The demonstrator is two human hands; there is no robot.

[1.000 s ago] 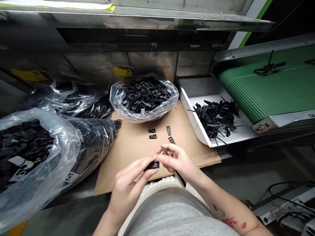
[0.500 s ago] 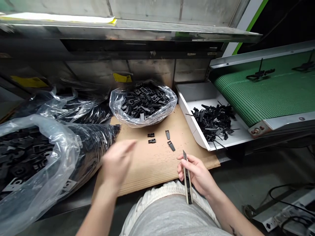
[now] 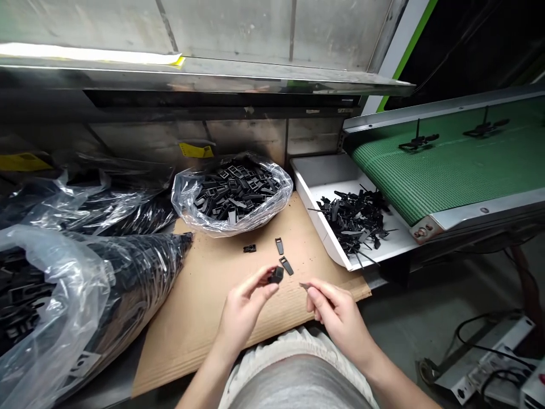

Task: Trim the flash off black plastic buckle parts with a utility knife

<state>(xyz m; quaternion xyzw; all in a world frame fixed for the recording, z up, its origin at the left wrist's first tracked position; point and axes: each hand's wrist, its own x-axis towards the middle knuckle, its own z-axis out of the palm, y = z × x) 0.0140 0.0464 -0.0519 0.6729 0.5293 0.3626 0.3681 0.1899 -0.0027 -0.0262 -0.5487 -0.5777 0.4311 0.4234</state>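
No legible writing; yellow label (image 3: 195, 150) on the back wall is unreadable. Left hand (image 3: 242, 309) pinches a small black plastic clip (image 3: 276, 275) at its fingertips, over the brown cardboard surface (image 3: 204, 295), long axis roughly 1–7 o'clock. Right hand (image 3: 340, 315) is closed on a thin utility knife (image 3: 304, 286), tip pointing 10 o'clock toward the clip, just beside it. Two loose black tabs (image 3: 282, 255) lie at 12 o'clock of the clip.

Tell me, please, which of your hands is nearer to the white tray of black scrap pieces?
Right. The right hand, holding a knife, sits just below the white tray's near corner; the left hand is farther left, over the cardboard.
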